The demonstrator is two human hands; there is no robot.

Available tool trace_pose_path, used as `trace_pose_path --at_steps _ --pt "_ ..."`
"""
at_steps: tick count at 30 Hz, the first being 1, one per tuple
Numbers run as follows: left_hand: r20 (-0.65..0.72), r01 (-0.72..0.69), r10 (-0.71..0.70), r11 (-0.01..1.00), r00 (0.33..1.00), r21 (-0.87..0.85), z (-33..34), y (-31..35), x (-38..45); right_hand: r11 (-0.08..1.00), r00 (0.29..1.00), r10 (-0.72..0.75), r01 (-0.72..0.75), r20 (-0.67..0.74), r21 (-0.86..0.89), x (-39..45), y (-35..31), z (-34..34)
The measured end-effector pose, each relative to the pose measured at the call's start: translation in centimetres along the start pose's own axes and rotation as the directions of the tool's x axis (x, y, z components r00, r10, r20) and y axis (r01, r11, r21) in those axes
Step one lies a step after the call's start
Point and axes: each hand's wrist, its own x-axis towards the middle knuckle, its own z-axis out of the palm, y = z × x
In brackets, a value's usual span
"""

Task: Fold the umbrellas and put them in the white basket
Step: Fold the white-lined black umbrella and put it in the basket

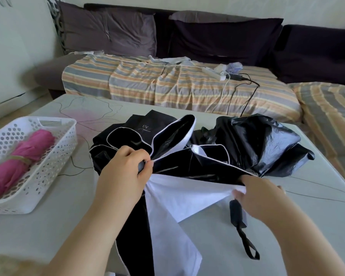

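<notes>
A black and white umbrella [187, 162] lies collapsed but loose across the middle of the table, its panels splayed. My left hand [126, 168] pinches the canopy's edge near a rib tip. My right hand [255, 196] grips a white fold of the same canopy at its right side. The umbrella's black handle [236, 214] with its wrist strap lies on the table under my right hand. A pink folded umbrella [18, 162] lies inside the white basket [54, 164] at the table's left.
The white table [48, 226] has thin dark line markings. Behind it stands a dark sofa [227, 40] with a striped cover [167, 84], a power strip [214, 73] and cables. A second striped cushion [331, 108] lies at the right.
</notes>
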Motion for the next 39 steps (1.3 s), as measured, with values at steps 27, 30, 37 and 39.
trace_pose_path --at_steps 27,30,37,39 --pt "-0.007 0.025 -0.025 0.999 1.0 0.046 0.5 1.1 0.0 0.614 0.796 -0.383 0.599 -0.469 0.515 -3.0 -10.6 1.0" --pt "-0.026 0.058 -0.056 0.995 0.998 0.086 0.6 1.5 0.1 0.722 0.836 -0.474 0.549 -0.276 0.42 -3.8 -11.0 1.0" --pt "-0.152 0.04 -0.003 0.97 0.988 0.239 0.7 2.5 -1.0 0.583 0.882 -0.349 0.468 -0.316 0.664 -2.6 -11.8 2.1" --pt "-0.179 0.053 -0.005 0.963 0.984 0.263 0.8 2.7 -1.2 0.55 0.88 -0.353 0.471 -0.319 0.69 -2.4 -11.7 2.1"
